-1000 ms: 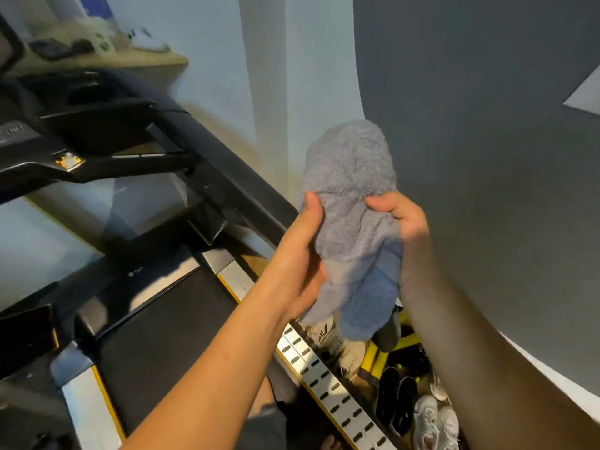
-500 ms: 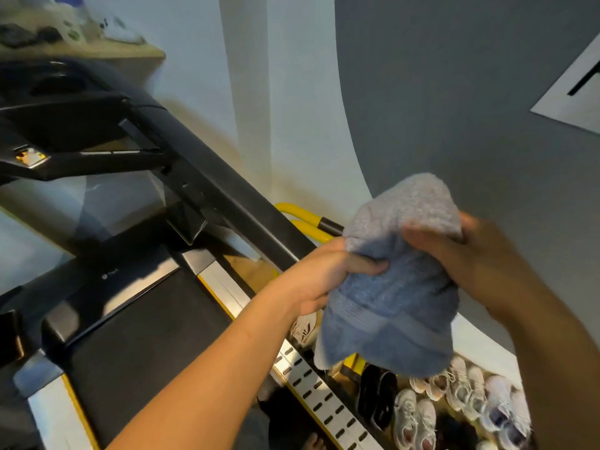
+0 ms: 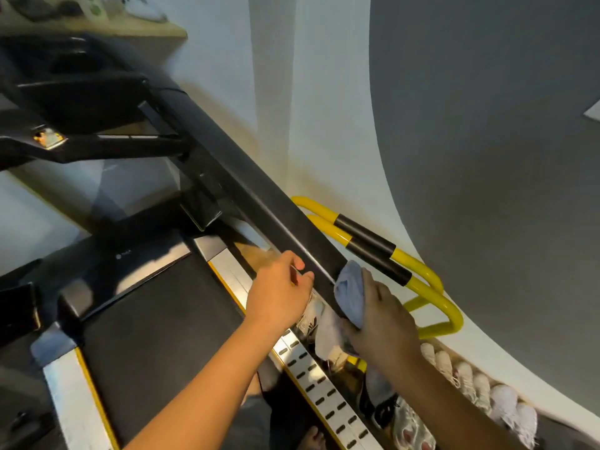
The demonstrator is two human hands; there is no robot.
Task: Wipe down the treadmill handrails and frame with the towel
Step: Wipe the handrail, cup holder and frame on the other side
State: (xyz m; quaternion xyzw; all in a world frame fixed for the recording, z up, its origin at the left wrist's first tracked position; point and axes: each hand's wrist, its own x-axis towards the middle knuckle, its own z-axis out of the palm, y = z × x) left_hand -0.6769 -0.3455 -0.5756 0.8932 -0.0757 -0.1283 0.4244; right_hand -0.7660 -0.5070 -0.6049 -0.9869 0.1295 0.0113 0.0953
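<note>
Indoors, right hand (image 3: 383,319) presses towel (image 3: 350,295) on black handrail (image 3: 259,203) beside grey wall (image 3: 487,125)

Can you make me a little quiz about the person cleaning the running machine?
1. True or false: the crumpled blue terry towel is pressed against the long black treadmill handrail.
2. Which hand holds the towel? A) the left hand B) the right hand
3. Fill in: the curved tubes behind the handrail are black and ____.

Key: 1 true; 2 B; 3 yellow.
</note>
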